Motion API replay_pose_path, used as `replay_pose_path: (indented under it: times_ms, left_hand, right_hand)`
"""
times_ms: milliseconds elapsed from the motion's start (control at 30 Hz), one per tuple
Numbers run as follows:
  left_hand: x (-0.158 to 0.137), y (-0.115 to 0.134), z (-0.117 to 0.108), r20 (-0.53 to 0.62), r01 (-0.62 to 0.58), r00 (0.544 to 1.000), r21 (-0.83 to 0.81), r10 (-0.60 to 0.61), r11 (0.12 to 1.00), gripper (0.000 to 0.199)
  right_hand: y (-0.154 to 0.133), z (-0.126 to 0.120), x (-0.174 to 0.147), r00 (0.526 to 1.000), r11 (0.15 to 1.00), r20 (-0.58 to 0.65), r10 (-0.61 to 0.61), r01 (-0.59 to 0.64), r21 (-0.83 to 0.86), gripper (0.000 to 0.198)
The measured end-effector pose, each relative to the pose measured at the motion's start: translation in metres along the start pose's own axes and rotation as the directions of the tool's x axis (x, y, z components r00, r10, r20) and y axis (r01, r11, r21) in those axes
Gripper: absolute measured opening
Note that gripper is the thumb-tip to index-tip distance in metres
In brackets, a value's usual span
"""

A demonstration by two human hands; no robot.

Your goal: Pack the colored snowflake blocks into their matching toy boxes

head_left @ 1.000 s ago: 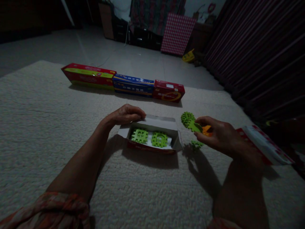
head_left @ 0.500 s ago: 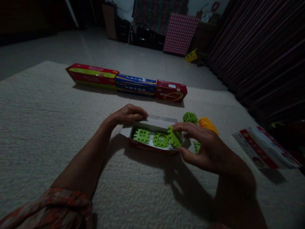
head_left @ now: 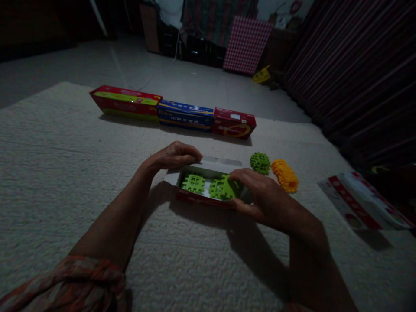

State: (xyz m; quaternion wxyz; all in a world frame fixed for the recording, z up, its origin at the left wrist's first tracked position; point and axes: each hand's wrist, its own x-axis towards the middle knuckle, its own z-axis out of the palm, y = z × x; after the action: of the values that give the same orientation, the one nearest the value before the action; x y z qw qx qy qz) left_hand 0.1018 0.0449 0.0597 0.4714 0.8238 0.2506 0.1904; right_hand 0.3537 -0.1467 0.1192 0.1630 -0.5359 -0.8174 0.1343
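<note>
An opened small cardboard box (head_left: 214,163), white inside with a dark red outer side, lies on the quilted mat. My left hand (head_left: 177,155) is closed on its far flap near the left corner. Inside the box, a light-green interlocking toy block (head_left: 193,183) rests at the left end. My right hand (head_left: 263,193) pinches another green toy block (head_left: 231,189) between thumb and fingers at the right end. That piece overlaps a further green block (head_left: 215,189) in the box. The right hand hides the box's right end.
Right of the box sit a green block ball (head_left: 260,163) and a stack of orange blocks (head_left: 284,175). Beyond stand a red-and-green box (head_left: 126,103), a blue box (head_left: 186,116) and a red box (head_left: 233,123) in a row. A printed package (head_left: 360,201) lies far right.
My right hand has moved left with the green block, which now lies flatter over its neighbour in the box. My left hand has stayed on the flap.
</note>
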Motion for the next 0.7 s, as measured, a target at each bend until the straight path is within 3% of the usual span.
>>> replay_pose_path:
  times_ms: [200, 400, 600, 700]
  left_hand:
    - [0.001, -0.005, -0.001, 0.014, -0.032, 0.999, -0.019, 0.032, 0.999, 0.023]
    - [0.0, -0.005, 0.0, 0.013, -0.034, 0.999, -0.028, 0.034, 0.999, 0.023]
    - [0.0, -0.001, 0.001, -0.004, 0.009, 1.0, -0.021, -0.01, 1.0, 0.022]
    - [0.0, 0.0, 0.001, -0.004, 0.018, 1.0, -0.021, -0.018, 1.0, 0.022]
  right_hand:
    - [-0.002, 0.003, 0.007, 0.997, 1.0, 0.072, 0.021, -0.022, 0.009, 0.027]
    - [0.0, 0.004, 0.008, 0.999, 1.0, 0.054, 0.004, -0.005, 0.021, 0.029]
    - [0.013, -0.014, -0.002, 0.992, 0.997, -0.117, -0.051, 0.043, -0.066, 0.025]
    - [0.04, -0.031, -0.012, 0.967, 0.988, -0.253, 0.008, -0.047, -0.146, 0.02]
